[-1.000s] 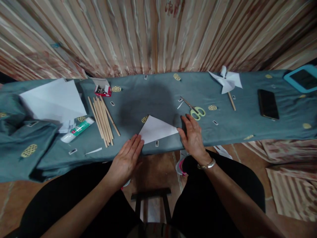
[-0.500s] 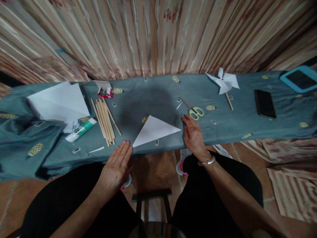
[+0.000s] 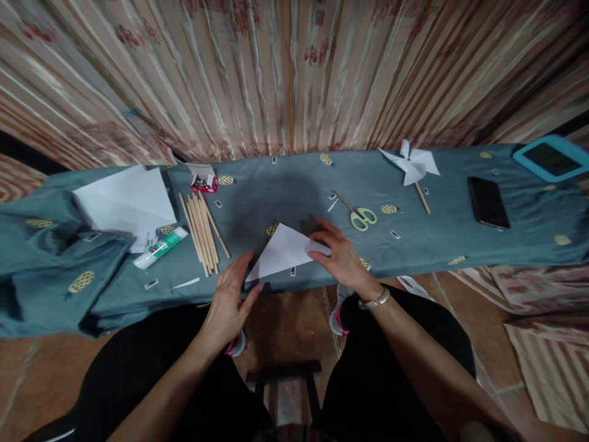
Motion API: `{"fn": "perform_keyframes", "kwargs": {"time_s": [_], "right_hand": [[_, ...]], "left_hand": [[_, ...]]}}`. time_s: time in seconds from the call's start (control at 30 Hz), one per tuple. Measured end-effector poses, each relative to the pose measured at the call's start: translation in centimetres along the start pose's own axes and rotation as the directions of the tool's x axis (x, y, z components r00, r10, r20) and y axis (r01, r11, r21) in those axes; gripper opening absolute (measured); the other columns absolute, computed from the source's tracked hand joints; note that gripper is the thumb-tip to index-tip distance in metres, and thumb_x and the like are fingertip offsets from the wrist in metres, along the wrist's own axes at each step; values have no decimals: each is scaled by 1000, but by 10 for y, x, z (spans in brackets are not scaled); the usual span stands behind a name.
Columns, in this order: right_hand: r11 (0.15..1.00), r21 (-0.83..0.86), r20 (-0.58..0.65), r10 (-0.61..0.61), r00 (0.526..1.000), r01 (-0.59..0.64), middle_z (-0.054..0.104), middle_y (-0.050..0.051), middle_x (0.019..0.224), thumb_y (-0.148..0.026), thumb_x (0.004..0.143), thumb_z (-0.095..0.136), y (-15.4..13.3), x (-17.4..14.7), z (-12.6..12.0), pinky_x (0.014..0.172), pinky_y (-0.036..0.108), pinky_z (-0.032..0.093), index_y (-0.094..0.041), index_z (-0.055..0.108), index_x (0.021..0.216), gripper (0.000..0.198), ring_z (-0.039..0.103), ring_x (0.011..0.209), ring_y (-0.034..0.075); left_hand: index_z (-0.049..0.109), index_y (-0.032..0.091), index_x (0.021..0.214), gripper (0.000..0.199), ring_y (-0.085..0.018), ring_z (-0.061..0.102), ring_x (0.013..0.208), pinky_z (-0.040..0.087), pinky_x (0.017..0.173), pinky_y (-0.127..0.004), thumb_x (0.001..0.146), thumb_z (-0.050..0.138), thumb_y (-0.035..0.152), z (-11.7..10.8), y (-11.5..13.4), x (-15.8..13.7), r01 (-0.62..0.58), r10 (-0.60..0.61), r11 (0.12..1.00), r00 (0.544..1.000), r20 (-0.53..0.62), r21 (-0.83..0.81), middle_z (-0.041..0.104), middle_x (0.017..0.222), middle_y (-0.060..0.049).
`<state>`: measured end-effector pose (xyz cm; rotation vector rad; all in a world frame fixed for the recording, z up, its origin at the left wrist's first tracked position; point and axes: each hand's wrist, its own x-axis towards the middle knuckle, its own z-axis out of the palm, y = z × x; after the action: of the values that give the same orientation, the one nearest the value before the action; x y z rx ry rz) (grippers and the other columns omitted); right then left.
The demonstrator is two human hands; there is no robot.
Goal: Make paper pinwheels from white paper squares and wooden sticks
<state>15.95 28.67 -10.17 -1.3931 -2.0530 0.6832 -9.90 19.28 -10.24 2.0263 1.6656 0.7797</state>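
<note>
on teal cloth (image 3: 427, 242), folded paper (image 3: 283, 252) is newly overlapped by right hand (image 3: 343, 261), grip unclear, left hand (image 3: 229, 304) spread: handling is apparently resumed.

A long surface (image 3: 427, 245) wears grey-green pineapple-print cloth (image 3: 304, 161). Behind the surface hang pleated, striped beige-and-brown curtains (image 3: 257, 80). On its near side: brownish tiled floor (image 3: 294, 331), a dark frame (image 3: 283, 371) and, rightward, striped fabric (image 3: 550, 362). Dim light.

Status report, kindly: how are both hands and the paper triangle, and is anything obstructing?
Left hand open at left corner of triangle. Right hand open over right end. Triangle lying on cloth, only fingers over it. Scissors apart, beyond right hand.
</note>
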Motion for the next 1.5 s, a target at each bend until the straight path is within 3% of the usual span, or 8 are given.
{"fn": "perform_keyframes", "kwargs": {"time_s": [0.17,0.37,0.5,0.6,0.87,1.1,1.3,1.5], "right_hand": [[980,197,-13,42,999,-39,58,10,138,-23,81,63,-7,4,-7,108,49,41,-22,65,79,2,56,128,26],[950,306,-100,-25,995,55,55,10,142,-26,83,64,-21,7,-27,111,49,38,-23,65,81,4,49,135,26],[939,319,-197,-69,978,130,52,9,145,-26,84,64,-29,13,-36,109,49,40,-23,66,80,5,48,136,27],[938,316,-228,-75,971,146,52,9,146,-25,83,64,-27,18,-39,109,49,41,-23,67,80,4,51,133,27],[806,590,-296,264,918,-42,70,10,121,-42,83,66,1,33,-40,98,46,53,-24,66,108,31,66,113,25],[747,657,-165,274,948,-102,76,3,88,-42,67,79,2,44,-24,80,37,59,-23,69,95,36,71,82,20],[872,475,-230,250,940,-116,75,3,81,-28,73,66,0,44,-18,71,34,57,-20,70,93,23,70,73,19],[991,36,-325,136,936,-132,77,6,87,-22,83,55,-4,44,-27,78,34,55,-17,69,102,24,72,77,21]], "left_hand": [[47,14,139,61,-30,45,137,33,115,-51,93,44,54,-7,7,8,224,-226,942,974,22,-251,54,143,-17],[48,9,140,84,-31,59,123,43,108,-47,78,62,64,-21,13,46,369,-409,662,907,98,-652,65,129,-19],[67,11,115,72,-30,72,96,60,78,-39,61,80,58,-26,20,80,489,-411,474,858,308,-732,73,113,-18],[74,8,90,51,-25,73,67,57,54,-30,59,85,47,-27,22,93,613,-369,390,788,493,-688,76,86,-17],[77,13,76,39,-18,65,62,53,61,-28,54,86,44,-24,12,95,477,-473,481,847,240,-736,76,73,-6],[78,14,78,34,-18,65,63,50,59,-27,61,81,43,-27,12,92,460,-460,578,866,196,-674,76,74,-5],[78,16,78,33,-20,65,62,51,58,-27,61,81,44,-29,13,90,446,-452,611,875,173,-654,76,73,-4],[78,16,76,36,-23,66,67,53,61,-31,57,83,46,-23,8,90,438,-473,622,871,134,-649,76,74,-5]]}}
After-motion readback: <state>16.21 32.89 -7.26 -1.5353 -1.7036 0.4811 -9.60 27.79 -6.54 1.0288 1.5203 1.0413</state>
